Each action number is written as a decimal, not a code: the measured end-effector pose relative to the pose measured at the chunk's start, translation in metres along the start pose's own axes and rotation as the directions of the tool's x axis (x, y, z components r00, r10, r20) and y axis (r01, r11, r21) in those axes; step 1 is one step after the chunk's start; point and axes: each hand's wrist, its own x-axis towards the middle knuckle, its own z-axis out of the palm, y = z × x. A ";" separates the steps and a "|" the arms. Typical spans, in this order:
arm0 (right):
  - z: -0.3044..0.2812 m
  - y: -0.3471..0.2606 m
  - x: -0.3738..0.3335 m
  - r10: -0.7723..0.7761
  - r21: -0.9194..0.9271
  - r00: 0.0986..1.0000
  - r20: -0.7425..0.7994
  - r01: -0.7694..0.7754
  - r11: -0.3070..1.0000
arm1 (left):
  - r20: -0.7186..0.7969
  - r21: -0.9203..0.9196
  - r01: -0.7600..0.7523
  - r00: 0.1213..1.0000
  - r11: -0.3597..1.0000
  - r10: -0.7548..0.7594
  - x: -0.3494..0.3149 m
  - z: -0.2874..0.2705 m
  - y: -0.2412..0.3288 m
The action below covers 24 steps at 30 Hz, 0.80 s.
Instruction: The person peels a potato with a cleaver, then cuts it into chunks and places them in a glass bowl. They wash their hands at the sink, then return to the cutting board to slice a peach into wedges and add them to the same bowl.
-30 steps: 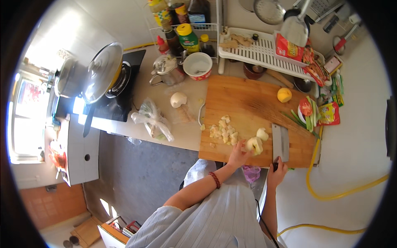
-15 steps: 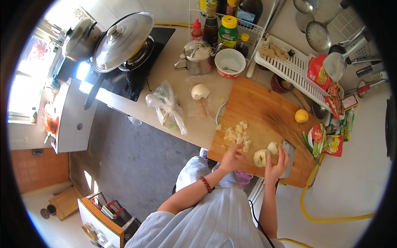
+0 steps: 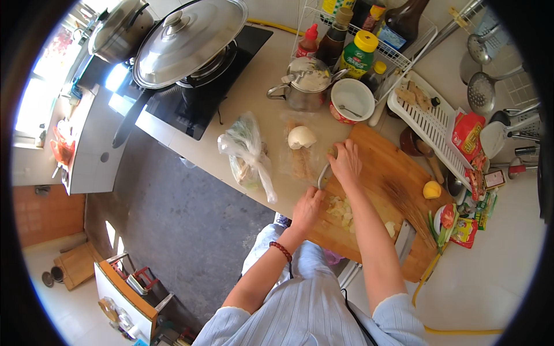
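My left hand point(image 3: 310, 206), with a red bead bracelet at its wrist, has its fingertips pinched at the lower end of the curved white handle point(image 3: 324, 176) on the board's left edge. What they hold, if anything, is hidden. Farther off, my right hand point(image 3: 346, 164) reaches over the edge of the wooden chopping board point(image 3: 375, 153). Its fingers close at a small pale-yellow piece point(image 3: 333, 151). Chopped pale pieces point(image 3: 339, 211) lie between my forearms. A whitish chunk point(image 3: 390, 229) sits beside a metal blade point(image 3: 405, 237), partly behind my right arm.
Left of the board are a pale rounded piece point(image 3: 301, 137) on clear plastic and a tied plastic bag point(image 3: 246, 151). Behind stand a metal pot point(image 3: 306, 98) and white bowl point(image 3: 353, 99). Thin brown sticks point(image 3: 407, 205) and a yellow item point(image 3: 431, 190) lie at the right.
My right hand has left the cut half near the blade and crossed to the board's far left. My left hand has moved left to the handle. The half is now out of sight.
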 end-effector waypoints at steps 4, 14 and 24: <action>0.014 0.004 0.010 -0.033 0.049 0.996 0.086 0.029 0.998 | -0.030 -0.062 -0.040 0.999 0.997 0.038 -0.001 0.001 -0.005; -0.036 0.064 -0.092 0.001 0.539 0.966 0.258 -0.145 0.830 | 0.125 -0.234 -0.091 0.985 0.968 0.122 -0.014 -0.002 0.016; 0.000 -0.010 -0.046 -0.173 -0.130 0.980 0.103 0.185 0.974 | 0.213 -0.158 -0.173 0.955 0.972 0.205 -0.021 0.007 0.017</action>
